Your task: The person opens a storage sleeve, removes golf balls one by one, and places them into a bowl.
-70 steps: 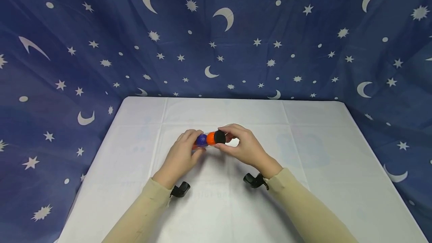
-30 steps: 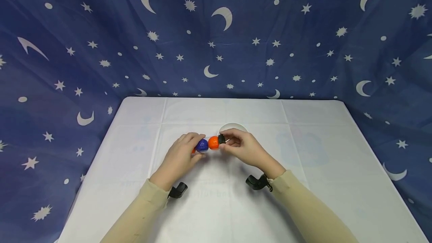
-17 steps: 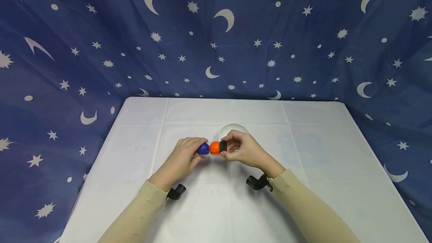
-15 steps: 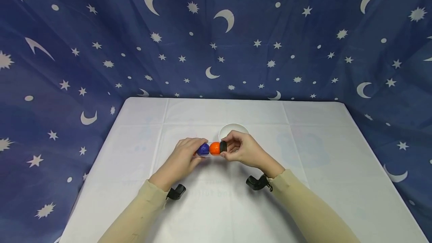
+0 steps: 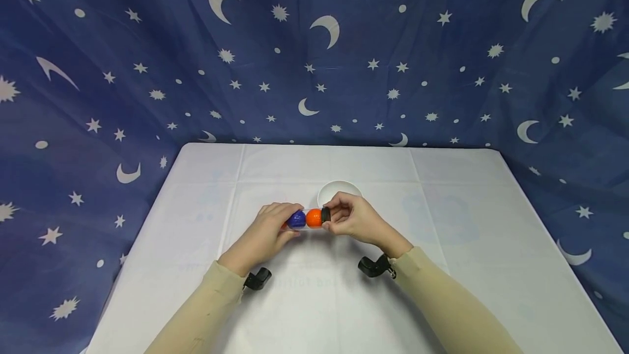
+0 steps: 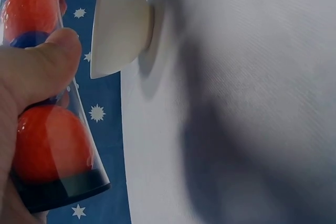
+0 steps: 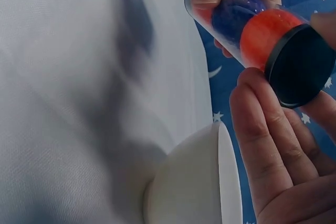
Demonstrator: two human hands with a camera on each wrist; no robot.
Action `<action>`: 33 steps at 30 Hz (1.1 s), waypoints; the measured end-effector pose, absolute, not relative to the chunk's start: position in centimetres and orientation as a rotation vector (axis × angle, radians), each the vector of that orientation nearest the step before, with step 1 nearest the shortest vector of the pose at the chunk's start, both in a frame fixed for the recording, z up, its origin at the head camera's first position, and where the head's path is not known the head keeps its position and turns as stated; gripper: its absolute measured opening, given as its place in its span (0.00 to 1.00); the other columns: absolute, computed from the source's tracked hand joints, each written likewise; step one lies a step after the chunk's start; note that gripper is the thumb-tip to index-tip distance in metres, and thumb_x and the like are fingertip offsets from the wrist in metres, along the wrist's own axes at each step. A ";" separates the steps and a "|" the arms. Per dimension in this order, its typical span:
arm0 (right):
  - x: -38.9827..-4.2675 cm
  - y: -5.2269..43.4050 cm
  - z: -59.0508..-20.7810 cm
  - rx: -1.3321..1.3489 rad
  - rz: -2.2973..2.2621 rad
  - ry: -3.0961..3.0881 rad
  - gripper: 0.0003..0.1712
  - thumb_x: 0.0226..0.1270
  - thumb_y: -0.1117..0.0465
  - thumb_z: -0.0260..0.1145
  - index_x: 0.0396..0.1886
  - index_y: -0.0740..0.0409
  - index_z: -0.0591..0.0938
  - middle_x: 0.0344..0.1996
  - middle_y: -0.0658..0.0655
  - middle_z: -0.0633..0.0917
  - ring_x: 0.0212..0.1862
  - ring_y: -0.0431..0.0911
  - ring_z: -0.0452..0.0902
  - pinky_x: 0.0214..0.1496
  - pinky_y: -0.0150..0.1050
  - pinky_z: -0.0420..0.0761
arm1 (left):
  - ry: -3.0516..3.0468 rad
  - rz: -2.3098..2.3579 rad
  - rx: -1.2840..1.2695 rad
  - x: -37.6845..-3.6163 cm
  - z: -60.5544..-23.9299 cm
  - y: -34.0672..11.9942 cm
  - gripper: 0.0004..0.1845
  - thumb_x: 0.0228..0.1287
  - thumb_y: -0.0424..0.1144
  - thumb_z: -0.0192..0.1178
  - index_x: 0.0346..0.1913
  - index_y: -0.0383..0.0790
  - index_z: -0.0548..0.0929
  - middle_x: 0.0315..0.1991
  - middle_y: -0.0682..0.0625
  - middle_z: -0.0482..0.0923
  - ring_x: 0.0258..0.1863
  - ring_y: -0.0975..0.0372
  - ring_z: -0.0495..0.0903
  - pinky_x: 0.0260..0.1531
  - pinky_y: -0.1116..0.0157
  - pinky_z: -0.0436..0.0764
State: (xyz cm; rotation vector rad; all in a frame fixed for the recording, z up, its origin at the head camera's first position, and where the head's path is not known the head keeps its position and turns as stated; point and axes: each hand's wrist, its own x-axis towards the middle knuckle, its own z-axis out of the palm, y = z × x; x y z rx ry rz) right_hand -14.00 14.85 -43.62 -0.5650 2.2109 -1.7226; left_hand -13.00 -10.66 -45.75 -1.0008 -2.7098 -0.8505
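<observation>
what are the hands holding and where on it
A clear tube of orange and blue balls, held level: the left hand grips its body, the right hand fingers pinch the black cap end.

A person wears long, close-fitting beige sleeves (image 5: 442, 294) reaching both wrists. A small black camera mount (image 5: 374, 265) is strapped at each wrist. Both hands (image 5: 356, 220) are bare.

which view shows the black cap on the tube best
The right wrist view: the black cap fills the corner, face-on, on the end of the clear tube. The head view shows it tiny between fingers. The left wrist view shows only a dark end, possibly the other one.
</observation>
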 end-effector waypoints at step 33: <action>-14.8 23.4 -44.8 -0.272 -1.979 2.224 0.28 0.57 0.60 0.75 0.53 0.64 0.74 0.46 0.66 0.81 0.45 0.49 0.82 0.49 0.39 0.81 | -2.825 -0.984 -0.855 -13.1 -46.8 -11.5 0.28 0.59 0.42 0.70 0.61 0.44 0.74 0.56 0.52 0.76 0.57 0.57 0.72 0.64 0.54 0.63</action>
